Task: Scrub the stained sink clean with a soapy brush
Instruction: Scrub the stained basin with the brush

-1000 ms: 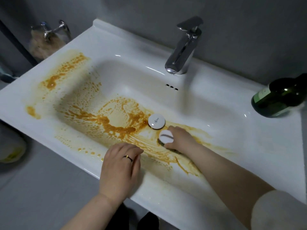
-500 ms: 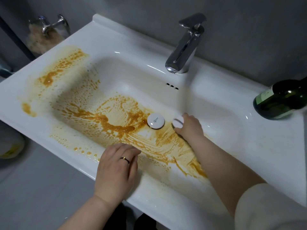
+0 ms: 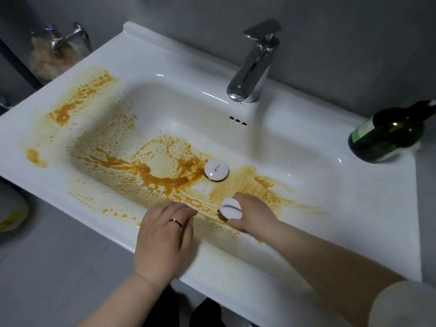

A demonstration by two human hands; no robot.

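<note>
With the right hand point(image 3: 254, 215) gripping the brush point(image 3: 230, 208) near the drain plug point(image 3: 216, 169) and the left hand point(image 3: 162, 237) resting relaxed on the sink point(image 3: 354, 220) rim, most of the orange stain point(image 3: 151, 173) is not yet scrubbed.

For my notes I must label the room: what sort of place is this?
Most likely a bathroom or washroom: a white sink with a chrome tap, a pop-up drain plug in its basin, and a dark green bottle on its ledge.
</note>
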